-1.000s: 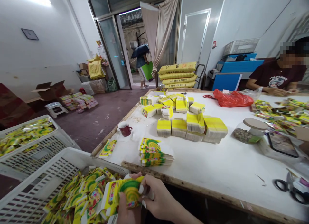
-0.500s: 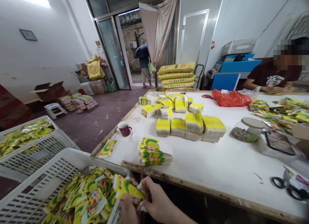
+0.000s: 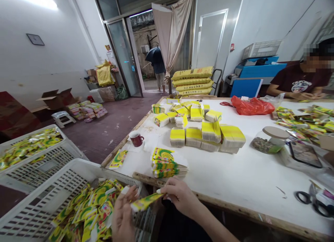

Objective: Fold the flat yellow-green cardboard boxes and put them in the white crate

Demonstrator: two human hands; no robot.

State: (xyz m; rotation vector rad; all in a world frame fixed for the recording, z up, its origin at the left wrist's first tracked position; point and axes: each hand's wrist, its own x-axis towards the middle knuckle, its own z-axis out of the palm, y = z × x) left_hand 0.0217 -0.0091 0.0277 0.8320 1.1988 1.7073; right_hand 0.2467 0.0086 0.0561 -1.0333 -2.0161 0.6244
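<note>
My right hand (image 3: 180,196) pinches one end of a small yellow-and-green printed carton (image 3: 147,202), held tilted above the rim of the near crate. The carton's other end lies close to the thumb of my left hand (image 3: 124,212). The left fingers are apart and raised, slightly blurred; whether they touch the carton is hard to see. White coverings show on some fingertips. Below, a white plastic crate (image 3: 78,165) holds many similar cartons (image 3: 99,203) in a loose heap. A stack of flat printed cartons (image 3: 167,163) stands on the white table (image 3: 208,179) just beyond my right hand.
Several yellow-topped stacks (image 3: 193,136) fill the middle of the table. A red mug (image 3: 136,139) stands near its left edge. Scissors (image 3: 311,200), a jar (image 3: 270,139) and a phone (image 3: 305,154) lie right. A second crate (image 3: 47,162) stands left. A co-worker (image 3: 300,78) sits at the far right.
Both hands were close together around the carton. My right hand has moved up and right with it, my left has opened and shifted left, and the carton has turned edge-on.
</note>
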